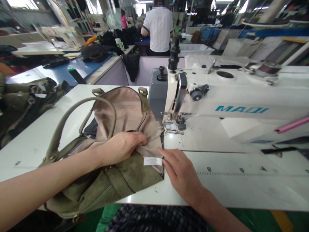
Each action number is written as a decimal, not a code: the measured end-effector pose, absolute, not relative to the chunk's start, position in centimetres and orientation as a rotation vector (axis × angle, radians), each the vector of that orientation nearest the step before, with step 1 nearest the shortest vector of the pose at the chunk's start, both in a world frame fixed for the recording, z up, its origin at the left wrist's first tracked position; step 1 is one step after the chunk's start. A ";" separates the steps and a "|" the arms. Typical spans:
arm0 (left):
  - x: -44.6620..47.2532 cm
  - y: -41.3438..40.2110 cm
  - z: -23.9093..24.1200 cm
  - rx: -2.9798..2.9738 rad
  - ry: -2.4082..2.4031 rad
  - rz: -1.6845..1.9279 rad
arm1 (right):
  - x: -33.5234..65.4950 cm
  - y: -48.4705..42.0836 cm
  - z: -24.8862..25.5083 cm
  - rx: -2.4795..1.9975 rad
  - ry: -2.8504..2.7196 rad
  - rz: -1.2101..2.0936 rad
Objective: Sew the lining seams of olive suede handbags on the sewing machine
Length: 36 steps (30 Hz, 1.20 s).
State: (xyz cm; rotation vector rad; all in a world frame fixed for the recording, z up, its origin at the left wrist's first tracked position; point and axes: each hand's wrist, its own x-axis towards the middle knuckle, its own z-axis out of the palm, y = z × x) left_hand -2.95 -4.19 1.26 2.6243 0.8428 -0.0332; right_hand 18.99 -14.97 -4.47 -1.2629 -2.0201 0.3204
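Clamping pinkish-beige cloth lining (pixel 127 112) in the left hand (pixel 123 145), inside an olive-green soft bag (pixel 127 174) on the white table (pixel 217 190); touching the lining's edge with the right hand (pixel 182 172), unable to tell whether pinching; ideally smoothing puckers, holding clear of the white metal sewing machine (pixel 205 108).

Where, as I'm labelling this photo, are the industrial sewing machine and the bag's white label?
Industrial sewing machine (pixel 224 95): head view, white arm housing.
White label (pixel 152 161): head view, middle of its face.

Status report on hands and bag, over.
Left hand on tan lining. Right hand at lining's edge, by white label. Olive bag open. Handle arches close to left hand.
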 end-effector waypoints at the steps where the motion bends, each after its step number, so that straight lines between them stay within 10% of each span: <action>1: -2.8 -4.0 1.4 2.612 0.844 -0.042 | 18.9 -14.6 -4.4 -1.251 -2.023 0.298; 36: -2.8 -4.7 -1.2 2.797 0.471 0.045 | 17.9 -15.1 -5.2 -1.140 -2.153 -0.075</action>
